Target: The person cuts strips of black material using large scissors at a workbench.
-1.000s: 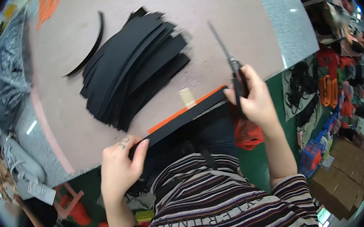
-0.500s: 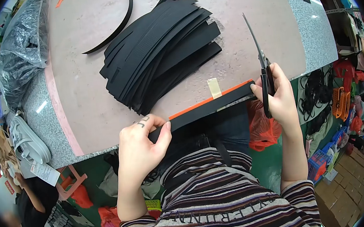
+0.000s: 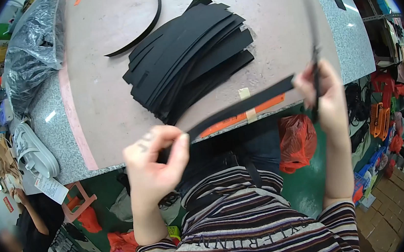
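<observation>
A black strip stretches between my hands, raised over the table's near edge. My left hand pinches its left end between thumb and fingers. Scissors are in my right hand, blades pointing away from me and smeared by motion. The right fingertips are at the strip's other end; blur hides whether they still grip it. Below the strip, an orange strip lies along the table edge with a piece of pale tape across it. A pile of black strips lies beyond my hands.
One curved black strip lies apart on the table. A plastic-wrapped bundle and pale sandals are at the left. A red bag hangs below the edge. A person is at the lower left.
The black strip has risen off the orange strip, showing more of it, and now bends slightly. My right hand has moved right and a little up with the scissors. The view has shifted slightly.
</observation>
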The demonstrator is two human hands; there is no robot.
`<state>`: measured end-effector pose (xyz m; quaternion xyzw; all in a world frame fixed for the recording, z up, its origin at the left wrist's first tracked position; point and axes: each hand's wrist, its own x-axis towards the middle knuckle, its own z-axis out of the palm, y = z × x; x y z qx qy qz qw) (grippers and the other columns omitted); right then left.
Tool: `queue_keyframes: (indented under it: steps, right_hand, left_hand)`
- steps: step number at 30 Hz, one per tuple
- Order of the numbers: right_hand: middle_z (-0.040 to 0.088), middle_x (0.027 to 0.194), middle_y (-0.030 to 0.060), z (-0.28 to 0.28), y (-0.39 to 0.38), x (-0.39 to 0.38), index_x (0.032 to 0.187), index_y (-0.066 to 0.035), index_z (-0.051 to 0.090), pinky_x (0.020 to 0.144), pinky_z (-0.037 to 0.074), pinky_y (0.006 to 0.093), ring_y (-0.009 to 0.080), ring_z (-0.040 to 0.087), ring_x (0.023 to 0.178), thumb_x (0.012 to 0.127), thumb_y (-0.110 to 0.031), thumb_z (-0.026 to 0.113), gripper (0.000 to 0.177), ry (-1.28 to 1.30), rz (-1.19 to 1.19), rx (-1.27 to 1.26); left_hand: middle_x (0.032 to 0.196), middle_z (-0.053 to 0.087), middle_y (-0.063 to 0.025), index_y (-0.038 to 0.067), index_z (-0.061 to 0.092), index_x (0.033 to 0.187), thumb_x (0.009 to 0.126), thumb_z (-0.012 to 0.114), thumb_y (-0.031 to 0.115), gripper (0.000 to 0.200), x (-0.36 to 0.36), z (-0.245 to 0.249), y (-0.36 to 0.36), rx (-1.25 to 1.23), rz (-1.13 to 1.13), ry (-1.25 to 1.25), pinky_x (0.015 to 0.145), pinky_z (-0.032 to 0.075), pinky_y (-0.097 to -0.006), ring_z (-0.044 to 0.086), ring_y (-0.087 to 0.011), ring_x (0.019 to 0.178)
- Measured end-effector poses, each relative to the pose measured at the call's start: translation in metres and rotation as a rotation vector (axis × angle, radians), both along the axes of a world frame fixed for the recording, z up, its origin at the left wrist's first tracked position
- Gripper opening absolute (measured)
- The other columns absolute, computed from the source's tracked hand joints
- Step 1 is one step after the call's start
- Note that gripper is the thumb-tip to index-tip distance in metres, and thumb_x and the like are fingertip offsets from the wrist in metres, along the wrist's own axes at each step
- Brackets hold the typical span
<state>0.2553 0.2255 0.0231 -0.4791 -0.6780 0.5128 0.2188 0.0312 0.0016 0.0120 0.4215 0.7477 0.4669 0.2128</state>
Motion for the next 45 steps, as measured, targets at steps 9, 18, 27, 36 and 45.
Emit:
queue_keyframes:
  steps: [9,18,27,36,45]
  right_hand:
    - [0.049,0.067,0.0044,0.032,-0.028,-0.029,0.083,0.000,0.059,0.060,0.042,0.0309,0.0116,0.050,0.067,0.085,-0.037,0.075,0.041,-0.183,0.787,-0.096]
    - [0.049,0.064,0.0050,0.008,-0.086,-0.083,0.084,0.002,0.060,0.057,0.041,0.0306,0.0139,0.048,0.060,0.093,-0.049,0.064,0.052,-0.087,0.782,-0.397]
    - [0.042,0.057,-0.0034,-0.025,-0.104,-0.088,0.074,0.001,0.056,0.049,0.033,0.0264,0.0038,0.037,0.055,0.090,-0.009,0.063,0.020,0.031,0.643,-0.338]
    - [0.061,0.088,0.0033,-0.005,-0.115,-0.068,0.097,-0.005,0.045,0.073,0.051,0.0234,0.0083,0.061,0.079,0.086,-0.004,0.076,0.033,0.619,0.310,-0.600]
    - [0.064,0.088,0.0079,0.028,-0.073,0.011,0.099,-0.006,0.040,0.074,0.056,0.0282,0.0142,0.067,0.079,0.086,0.004,0.072,0.036,0.368,0.088,-0.556]
  left_hand:
    - [0.073,0.061,0.0004,-0.003,0.065,0.093,0.095,0.065,0.004,0.008,-0.044,-0.024,0.005,0.118,0.271,-0.276,0.055,0.041,-0.0193,0.053,-0.0038,0.060]
    - [0.072,0.058,0.0011,-0.004,0.064,0.094,0.095,0.063,0.001,0.005,-0.028,-0.006,0.002,0.243,0.189,-0.423,0.055,0.039,-0.0184,0.053,-0.0033,0.061]
    - [0.066,0.055,0.0031,-0.002,0.064,0.092,0.095,0.064,0.006,0.009,-0.035,-0.014,0.005,0.196,0.236,-0.526,0.049,0.035,-0.0193,0.049,-0.0023,0.054]
    - [0.080,0.074,-0.0100,-0.004,0.076,0.098,0.089,0.069,0.000,0.011,0.008,0.013,-0.008,0.058,-0.060,-0.500,0.058,0.052,-0.0214,0.068,-0.0114,0.065]
    - [0.078,0.070,-0.0127,0.001,0.069,0.097,0.083,0.075,0.011,0.019,0.026,0.017,0.012,-0.145,-0.421,-0.217,0.058,0.054,-0.0294,0.070,-0.0222,0.063]
